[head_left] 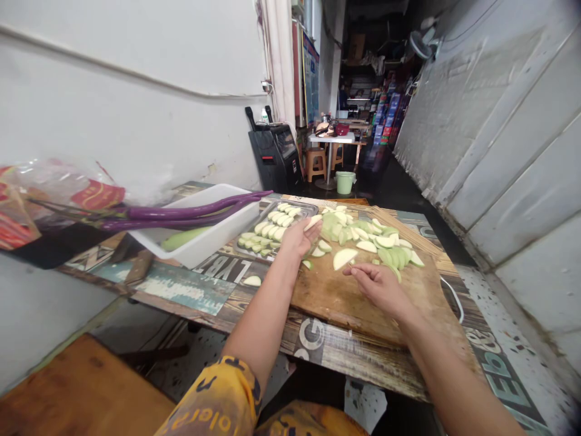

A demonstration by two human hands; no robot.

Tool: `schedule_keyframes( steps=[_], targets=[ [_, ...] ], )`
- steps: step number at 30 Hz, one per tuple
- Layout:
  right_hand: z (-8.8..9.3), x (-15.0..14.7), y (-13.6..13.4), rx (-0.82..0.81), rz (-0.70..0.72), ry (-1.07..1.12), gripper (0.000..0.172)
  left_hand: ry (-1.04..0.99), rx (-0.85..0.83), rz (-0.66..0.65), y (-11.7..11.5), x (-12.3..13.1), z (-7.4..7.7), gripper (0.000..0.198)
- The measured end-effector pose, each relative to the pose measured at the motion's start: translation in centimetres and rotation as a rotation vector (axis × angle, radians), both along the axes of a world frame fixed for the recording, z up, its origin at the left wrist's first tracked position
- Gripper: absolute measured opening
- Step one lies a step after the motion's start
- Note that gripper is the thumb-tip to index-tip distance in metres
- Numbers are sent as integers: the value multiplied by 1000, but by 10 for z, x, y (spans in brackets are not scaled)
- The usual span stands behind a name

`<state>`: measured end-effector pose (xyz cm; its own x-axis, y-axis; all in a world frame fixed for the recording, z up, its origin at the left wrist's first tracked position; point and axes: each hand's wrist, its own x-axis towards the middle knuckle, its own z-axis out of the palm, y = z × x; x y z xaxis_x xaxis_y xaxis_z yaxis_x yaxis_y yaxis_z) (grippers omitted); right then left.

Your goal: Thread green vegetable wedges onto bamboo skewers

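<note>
My left hand (299, 239) is closed around a pale green vegetable slice (313, 223) above the cutting board's left side. My right hand (374, 283) pinches what looks like a thin skewer, mostly hidden by the fingers. Right by those fingertips is a large half-round slice (344, 259); whether the skewer touches it I cannot tell. Many more cut slices (394, 257) are heaped on the far part of the wooden cutting board (336, 297). Beyond my left wrist, a clear tray (313, 209) holds rows of slices.
Purple eggplants (181, 212) lie across a white bin (195, 257) at left, with a green vegetable inside. Thin bamboo sticks (413, 233) lie along the board's far right. One slice (252, 281) rests on the tabletop. A black speaker (276, 157) stands behind the table.
</note>
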<state>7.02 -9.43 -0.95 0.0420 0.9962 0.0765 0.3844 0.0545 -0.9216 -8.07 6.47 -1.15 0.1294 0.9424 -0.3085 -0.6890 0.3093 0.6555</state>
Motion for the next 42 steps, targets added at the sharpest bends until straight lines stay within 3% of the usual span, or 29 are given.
schedule_keyframes(
  steps=[9,15,28,42],
  targets=[
    [-1,0,0,-22,12,37,35,4,11,-3,0,2,-3,8],
    [-3,-1,0,-46,9,64,35,76,107,35,-3,4,-2,5],
    [-3,-5,-1,-189,47,251,36,155,150,0,-7,7,-4,9],
    [1,-11,-4,-344,55,625,35,197,176,-84,-15,14,-6,10]
  ],
)
